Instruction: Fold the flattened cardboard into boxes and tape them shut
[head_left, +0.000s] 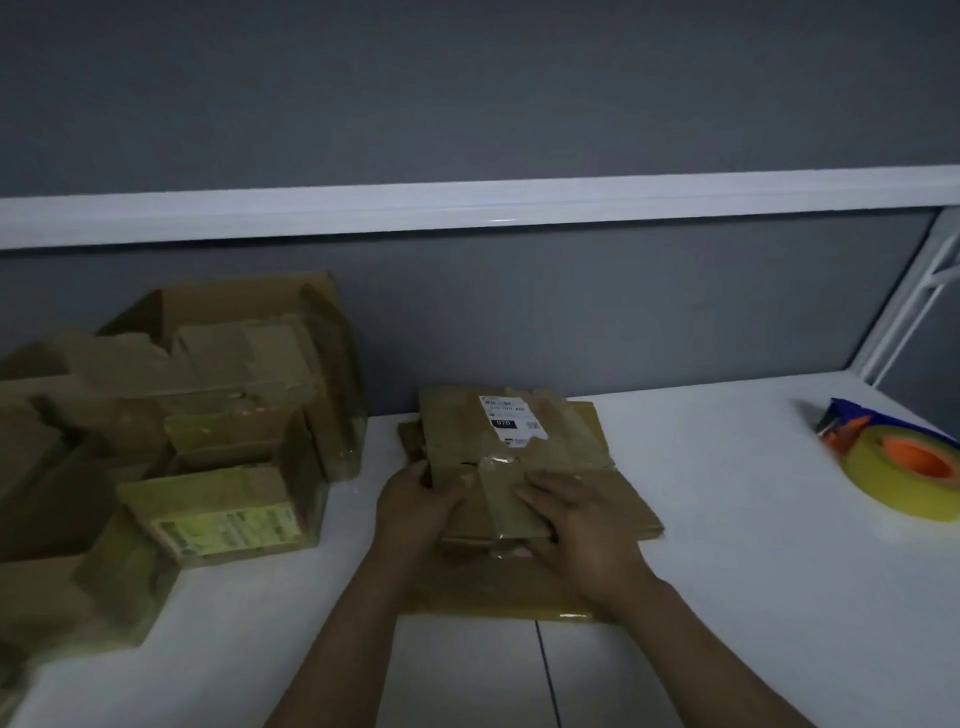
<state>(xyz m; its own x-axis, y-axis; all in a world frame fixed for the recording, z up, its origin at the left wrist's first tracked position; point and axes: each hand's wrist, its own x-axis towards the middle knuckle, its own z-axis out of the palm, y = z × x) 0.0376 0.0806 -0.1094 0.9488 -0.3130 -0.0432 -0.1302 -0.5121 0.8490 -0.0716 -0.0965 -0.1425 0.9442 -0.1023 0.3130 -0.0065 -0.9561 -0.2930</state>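
— White table (753, 545) under me, a dim grey wall (467, 104) behind it, and a white rail (467, 213) running across that wall.

— Where is the cardboard?

— The flattened cardboard (566, 452) lies in a loose stack at the middle of the table, close to the wall, its sheets askew on one another. The top sheet carries a white shipping label (511, 420) at its far end and strips of clear tape.

— And your hands?

— My left hand (415, 506) grips the stack's left edge, fingers curled round it. My right hand (582, 525) lies on the near part of the top sheet, fingers straight and pressed flat. Whether its thumb hooks under the edge I cannot tell.

— The tape?

— A roll of yellowish tape (904, 470) on an orange core sits in a blue dispenser (844, 418) at the far right of the table, well apart from the stack.

— Anything on the left?

— A heap of cardboard boxes (218, 415), some open with flaps up, several patched with old tape, crowds the table's left side near the stack, not touching it.
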